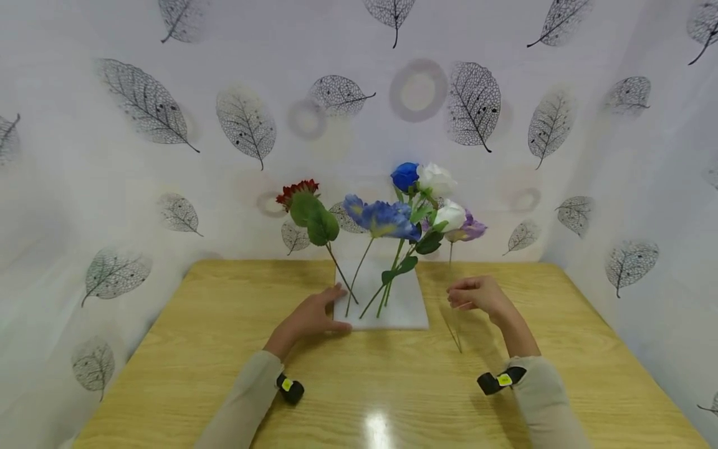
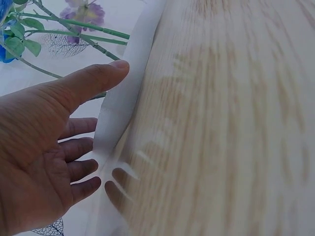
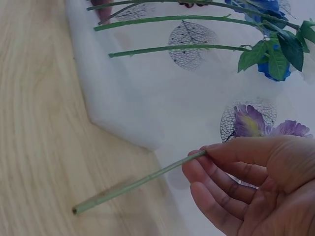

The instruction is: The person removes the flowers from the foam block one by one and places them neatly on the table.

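My right hand pinches the thin green stem of a purple flower between thumb and fingertips. That stem stands to the right of a white foam block, tilted slightly, its cut lower end pointing down at the table. My left hand rests at the block's front left corner, fingers extended along the left side and thumb at the front edge. Standing in the block are a red flower with round leaves, a ruffled blue flower, a blue rose and white roses.
The foam block lies toward the back of a wooden table. Behind it hangs a pale curtain with a leaf print, which also runs along both sides. Each sleeve carries a black wrist camera.
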### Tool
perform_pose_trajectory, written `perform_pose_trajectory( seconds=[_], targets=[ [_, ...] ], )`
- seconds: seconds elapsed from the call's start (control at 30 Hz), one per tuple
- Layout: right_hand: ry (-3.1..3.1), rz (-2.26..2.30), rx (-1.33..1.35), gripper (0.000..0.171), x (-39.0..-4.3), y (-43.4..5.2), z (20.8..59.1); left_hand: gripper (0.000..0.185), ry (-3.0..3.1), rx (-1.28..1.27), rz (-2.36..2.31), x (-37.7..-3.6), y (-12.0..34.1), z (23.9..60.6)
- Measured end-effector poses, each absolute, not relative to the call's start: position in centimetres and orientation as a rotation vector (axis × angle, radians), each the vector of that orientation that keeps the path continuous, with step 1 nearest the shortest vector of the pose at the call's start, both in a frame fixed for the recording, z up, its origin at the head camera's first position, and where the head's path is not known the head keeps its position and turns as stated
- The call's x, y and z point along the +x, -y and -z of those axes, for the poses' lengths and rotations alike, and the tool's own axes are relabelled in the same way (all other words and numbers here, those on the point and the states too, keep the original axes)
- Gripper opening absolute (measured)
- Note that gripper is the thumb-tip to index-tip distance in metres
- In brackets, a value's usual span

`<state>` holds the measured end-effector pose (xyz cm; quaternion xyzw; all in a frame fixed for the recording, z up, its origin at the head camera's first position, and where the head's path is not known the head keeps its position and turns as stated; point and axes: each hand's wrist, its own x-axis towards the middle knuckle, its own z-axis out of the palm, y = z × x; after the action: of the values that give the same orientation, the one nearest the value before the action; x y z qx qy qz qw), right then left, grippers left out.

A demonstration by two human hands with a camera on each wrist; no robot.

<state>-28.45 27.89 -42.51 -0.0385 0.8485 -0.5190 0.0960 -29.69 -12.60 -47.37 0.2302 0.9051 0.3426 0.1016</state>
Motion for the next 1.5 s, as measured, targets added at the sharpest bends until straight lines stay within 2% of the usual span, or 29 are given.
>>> perform_pose_trajectory(
  seconds=[0.47,1.13,1.5],
  targets=[
    [-2.431,1.466,-0.111,0.033,-28.8,-27.8,43.2,0.091,-2.681,0.697,-0.995,-29.9,12.8,47.5],
    [-2.349,1.402,-0.145,0.034,-28.7,-27.6,44.5,0.089,-2.682,0.675,-0.977,-29.7,12.7,47.5],
    [-2.295,1.418,-0.137,0.029,-28.9,-27.3,45.2,0.09,-2.695,0.703,-0.98,-29.9,12.8,47.7]
  ],
)
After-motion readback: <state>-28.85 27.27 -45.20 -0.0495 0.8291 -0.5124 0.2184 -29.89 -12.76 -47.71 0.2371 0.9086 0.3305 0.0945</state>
